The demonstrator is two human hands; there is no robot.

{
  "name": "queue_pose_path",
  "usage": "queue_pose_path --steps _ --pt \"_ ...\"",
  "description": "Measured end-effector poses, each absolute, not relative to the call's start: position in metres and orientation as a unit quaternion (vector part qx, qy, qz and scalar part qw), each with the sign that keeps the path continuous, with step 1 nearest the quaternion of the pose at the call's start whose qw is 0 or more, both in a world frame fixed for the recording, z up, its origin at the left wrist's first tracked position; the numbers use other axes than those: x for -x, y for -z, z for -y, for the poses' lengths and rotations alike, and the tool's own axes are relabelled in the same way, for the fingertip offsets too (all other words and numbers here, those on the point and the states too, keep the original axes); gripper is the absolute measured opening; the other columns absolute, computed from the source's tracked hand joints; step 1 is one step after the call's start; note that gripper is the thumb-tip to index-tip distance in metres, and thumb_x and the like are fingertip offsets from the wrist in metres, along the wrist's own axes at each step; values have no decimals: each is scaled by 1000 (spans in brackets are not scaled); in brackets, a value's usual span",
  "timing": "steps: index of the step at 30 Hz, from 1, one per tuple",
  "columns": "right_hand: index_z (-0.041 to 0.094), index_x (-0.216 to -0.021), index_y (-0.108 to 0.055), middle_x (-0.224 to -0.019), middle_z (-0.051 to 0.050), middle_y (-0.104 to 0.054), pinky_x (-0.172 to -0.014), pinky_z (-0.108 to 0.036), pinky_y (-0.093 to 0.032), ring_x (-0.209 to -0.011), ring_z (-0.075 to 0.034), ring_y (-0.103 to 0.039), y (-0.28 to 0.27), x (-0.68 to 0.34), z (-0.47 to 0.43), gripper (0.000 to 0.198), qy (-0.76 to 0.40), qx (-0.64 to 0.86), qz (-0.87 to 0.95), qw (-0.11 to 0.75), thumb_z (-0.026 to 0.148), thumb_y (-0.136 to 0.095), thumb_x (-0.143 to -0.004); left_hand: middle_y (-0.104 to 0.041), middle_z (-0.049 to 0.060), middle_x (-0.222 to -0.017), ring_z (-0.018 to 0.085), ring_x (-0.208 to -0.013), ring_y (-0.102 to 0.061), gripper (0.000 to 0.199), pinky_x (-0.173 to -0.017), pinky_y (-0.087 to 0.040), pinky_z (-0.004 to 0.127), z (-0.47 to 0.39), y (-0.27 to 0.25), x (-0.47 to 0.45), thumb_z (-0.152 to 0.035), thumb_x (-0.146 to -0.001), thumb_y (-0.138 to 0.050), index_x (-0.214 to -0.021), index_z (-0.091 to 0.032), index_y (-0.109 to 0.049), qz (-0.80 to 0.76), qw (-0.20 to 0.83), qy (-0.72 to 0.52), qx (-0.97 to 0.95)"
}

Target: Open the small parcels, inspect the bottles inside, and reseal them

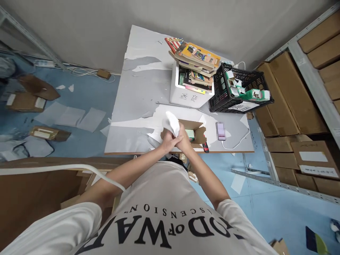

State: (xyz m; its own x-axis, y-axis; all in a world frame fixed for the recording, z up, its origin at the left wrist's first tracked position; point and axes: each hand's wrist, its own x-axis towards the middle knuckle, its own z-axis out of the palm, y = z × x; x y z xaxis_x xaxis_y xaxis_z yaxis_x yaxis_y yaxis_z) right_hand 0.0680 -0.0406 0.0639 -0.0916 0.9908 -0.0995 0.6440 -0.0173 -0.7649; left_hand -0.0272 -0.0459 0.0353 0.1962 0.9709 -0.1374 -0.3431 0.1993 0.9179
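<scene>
Both my hands are together over the near edge of the table, closed around a crumpled white wad (172, 123) that looks like paper. My left hand (167, 142) grips it low on the left, and my right hand (183, 139) wraps its right side. Part of the wad is hidden by my fingers. Just beyond and right of them sits an open cardboard box (199, 140), partly covered by my hands. Inside it shows a small white-and-green carton (190, 134). A red-and-black tool handle (205, 147) lies against the box's right side.
Behind the box stands a white bin (186, 95) piled with books (199, 56). Beside it a black crate (223, 102) holds several green-and-white cartons. A phone (220, 130) lies on the table with a cable attached. Shelving with cardboard boxes (294, 92) rises at right.
</scene>
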Motion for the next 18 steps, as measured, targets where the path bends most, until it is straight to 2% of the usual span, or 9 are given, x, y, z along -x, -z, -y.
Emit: queue_pose_path --steps 2,5,8,10,14,16,18 --pt "14 -146 -27 -149 -16 -38 -112 -50 -32 -138 -31 -35 -63 -44 36 72 -353 590 687 237 22 -53 -80 -63 11 -124 29 -123 -54 59 -108 -40 46 48 -42 39 -31 -66 -76 -119 -16 -57 -427 650 -526 -344" --pt "11 -151 -16 -159 -16 -16 -119 -49 -17 -148 -30 -8 -63 -13 27 82 -365 529 736 212 17 -53 -78 -54 11 -138 25 -132 -46 54 -115 -33 44 42 -45 65 -35 -77 -69 -126 -18 -55 -457 606 -600 -253" --pt "17 -153 -10 -161 -12 -2 -118 -53 -17 -149 -30 1 -65 -1 22 89 -384 471 769 199 18 -55 -76 -56 9 -136 23 -129 -50 46 -113 -36 42 26 -32 103 -38 -81 -65 -122 -18 -57 -458 571 -644 -224" --pt "20 -153 -15 -161 -10 -2 -117 -54 -21 -149 -30 -4 -66 -9 21 86 -387 447 781 201 23 -57 -78 -61 10 -130 24 -124 -55 46 -109 -40 41 13 -13 135 -39 -79 -68 -118 -18 -58 -502 526 -648 -226" --pt "21 -148 -32 -157 -13 -23 -113 -51 -32 -143 -28 -28 -62 -57 22 66 -374 484 759 222 32 -52 -86 -65 13 -121 22 -116 -59 40 -105 -43 34 -16 32 200 -31 -74 -73 -108 -13 -61 -658 369 -613 -233" --pt "22 -145 -36 -153 -14 -32 -106 -50 -42 -131 -28 -47 -56 -86 24 60 -375 521 731 233 37 -50 -88 -66 12 -116 21 -110 -63 37 -99 -48 34 -28 49 224 -24 -74 -72 -107 -12 -60 -699 363 -576 -219" --pt "23 -144 -38 -149 -15 -36 -99 -47 -49 -114 -26 -60 -50 -112 28 58 -369 555 706 241 39 -49 -89 -67 10 -107 19 -99 -66 35 -90 -53 35 -37 62 238 -17 -74 -71 -107 -11 -59 -716 411 -536 -173"
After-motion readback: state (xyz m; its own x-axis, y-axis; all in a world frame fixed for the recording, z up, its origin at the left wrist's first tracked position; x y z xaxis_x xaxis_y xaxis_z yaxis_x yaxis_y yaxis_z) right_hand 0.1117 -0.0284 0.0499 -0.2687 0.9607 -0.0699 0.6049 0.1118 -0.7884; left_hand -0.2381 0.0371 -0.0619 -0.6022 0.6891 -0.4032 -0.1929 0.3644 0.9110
